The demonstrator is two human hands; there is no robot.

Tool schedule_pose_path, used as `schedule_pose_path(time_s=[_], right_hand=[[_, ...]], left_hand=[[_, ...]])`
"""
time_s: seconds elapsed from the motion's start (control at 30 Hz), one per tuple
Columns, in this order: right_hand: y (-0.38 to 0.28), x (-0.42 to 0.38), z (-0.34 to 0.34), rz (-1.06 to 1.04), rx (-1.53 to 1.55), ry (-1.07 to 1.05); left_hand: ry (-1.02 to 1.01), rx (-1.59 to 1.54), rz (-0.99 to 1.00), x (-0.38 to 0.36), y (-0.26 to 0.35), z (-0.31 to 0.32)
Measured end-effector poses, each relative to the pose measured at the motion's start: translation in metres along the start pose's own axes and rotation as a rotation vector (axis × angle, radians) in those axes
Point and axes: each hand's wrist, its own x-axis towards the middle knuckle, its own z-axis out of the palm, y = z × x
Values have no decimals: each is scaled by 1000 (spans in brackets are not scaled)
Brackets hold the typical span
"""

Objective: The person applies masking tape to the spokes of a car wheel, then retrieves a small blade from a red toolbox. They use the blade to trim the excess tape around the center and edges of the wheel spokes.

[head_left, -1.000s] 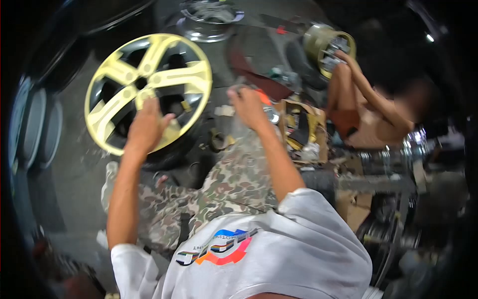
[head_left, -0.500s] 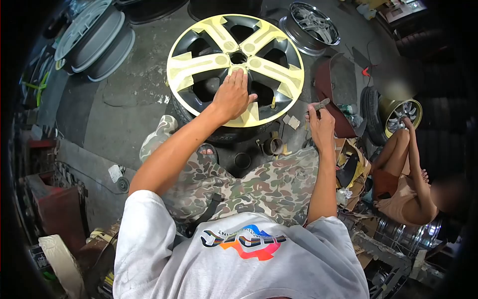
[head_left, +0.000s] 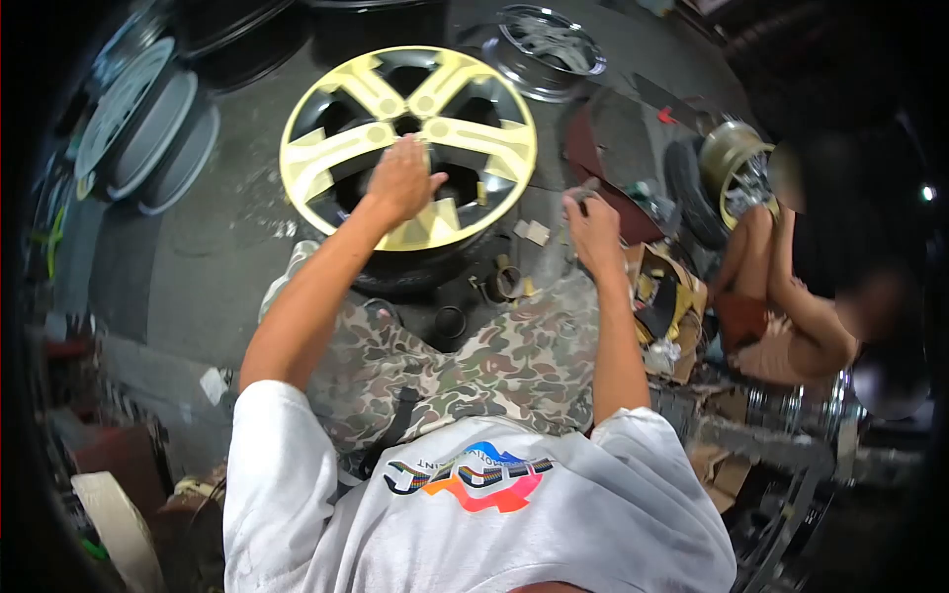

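Observation:
A car wheel rim, with black between its spokes and yellow masking tape over its lip and spokes, lies on a tyre. My left hand rests flat on the near spoke just below the hub, fingers stretched out and thumb apart. It hides part of that spoke. To the right of the rim, my right hand is closed around a short, slim greyish tool, whose exact kind I cannot make out. It is held in the air, apart from the rim.
Grey rims are stacked at the left, and a chrome rim lies behind. A cardboard box of scraps stands at my right, near a seated person beside a gold-lipped rim. Small pads and a tape roll lie on the floor.
The view has shifted, so the rim appears farther left. My left hand stays on the near spoke. My right hand still holds the slim tool, now angled differently.

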Motion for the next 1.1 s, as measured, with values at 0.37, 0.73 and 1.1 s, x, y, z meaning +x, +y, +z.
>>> schedule_pose_path(time_s=[0.37,0.73,1.1], right_hand=[[8,-11,-14,21,-37,43],[-5,-7,-10,140,-69,-24],[-48,63,28,182,703,-157]], left_hand=[[-258,163,22,-3,8,-31],[42,-459,194,10,101,-64],[-330,-469,514,-14,133,-54]])
